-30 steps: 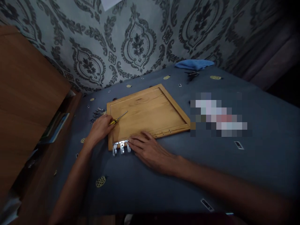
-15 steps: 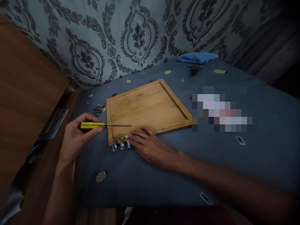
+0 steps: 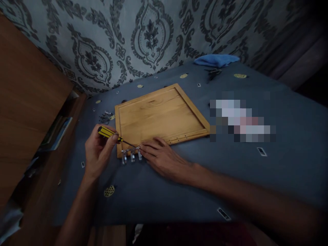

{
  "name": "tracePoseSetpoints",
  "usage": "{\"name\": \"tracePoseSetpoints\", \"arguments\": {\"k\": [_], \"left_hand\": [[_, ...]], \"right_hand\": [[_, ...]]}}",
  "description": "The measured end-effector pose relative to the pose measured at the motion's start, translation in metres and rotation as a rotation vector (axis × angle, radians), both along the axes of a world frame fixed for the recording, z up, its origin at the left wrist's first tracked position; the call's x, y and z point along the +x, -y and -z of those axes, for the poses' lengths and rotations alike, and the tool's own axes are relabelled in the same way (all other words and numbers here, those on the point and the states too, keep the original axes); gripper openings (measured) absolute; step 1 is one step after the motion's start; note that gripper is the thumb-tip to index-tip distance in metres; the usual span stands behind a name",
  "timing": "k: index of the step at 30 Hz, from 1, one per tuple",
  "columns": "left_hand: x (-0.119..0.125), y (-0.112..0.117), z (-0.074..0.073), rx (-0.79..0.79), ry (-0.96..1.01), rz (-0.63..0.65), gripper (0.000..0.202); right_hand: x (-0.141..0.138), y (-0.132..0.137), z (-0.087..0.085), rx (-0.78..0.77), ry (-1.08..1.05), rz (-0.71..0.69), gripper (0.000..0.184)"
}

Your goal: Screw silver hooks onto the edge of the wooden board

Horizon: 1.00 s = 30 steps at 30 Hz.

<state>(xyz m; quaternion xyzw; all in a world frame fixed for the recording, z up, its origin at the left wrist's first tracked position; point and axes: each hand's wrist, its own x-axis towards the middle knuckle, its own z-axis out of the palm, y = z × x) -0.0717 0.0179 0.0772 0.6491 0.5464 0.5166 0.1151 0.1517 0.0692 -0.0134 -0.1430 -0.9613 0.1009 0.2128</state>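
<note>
A framed wooden board (image 3: pixel 159 116) lies flat on a table covered in blue-grey cloth (image 3: pixel 230 177). At the board's near left corner sits a metal hook rack (image 3: pixel 131 154) with three hooks hanging over the edge. My left hand (image 3: pixel 98 152) grips a yellow-and-black screwdriver (image 3: pixel 112 135), its thin shaft slanting down with the tip at the rack. My right hand (image 3: pixel 164 159) lies flat with fingers stretched out, the fingertips pressing the rack's right end and the board's near edge.
A small pile of screws and metal parts (image 3: pixel 105 117) lies left of the board. A blue cloth (image 3: pixel 216 60) and a dark tool (image 3: pixel 212 72) sit at the far edge by the patterned wall. A wooden cabinet (image 3: pixel 28 95) stands at the left.
My left hand picked the screwdriver up off the board, held it level, then tilted it down so its tip meets the hook rack. My right hand stayed on the rack.
</note>
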Motion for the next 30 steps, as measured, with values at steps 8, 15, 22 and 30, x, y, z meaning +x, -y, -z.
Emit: {"name": "tracePoseSetpoints", "arguments": {"k": [8,15,22,30], "left_hand": [[0.006,-0.002,0.004,0.01,-0.024,0.012,0.027],[0.006,-0.002,0.009,-0.027,-0.009,0.006,0.02],[0.006,-0.002,0.011,-0.037,0.01,0.02,0.019],[0.012,-0.003,0.006,-0.031,-0.039,-0.001,0.025]], "right_hand": [[-0.001,0.0,0.001,-0.001,-0.028,-0.001,0.035],[0.001,0.0,-0.007,-0.021,0.003,-0.008,0.037],[0.001,0.001,-0.008,-0.029,-0.008,-0.01,0.036],[0.002,0.0,-0.009,-0.042,0.018,-0.016,0.038]]}}
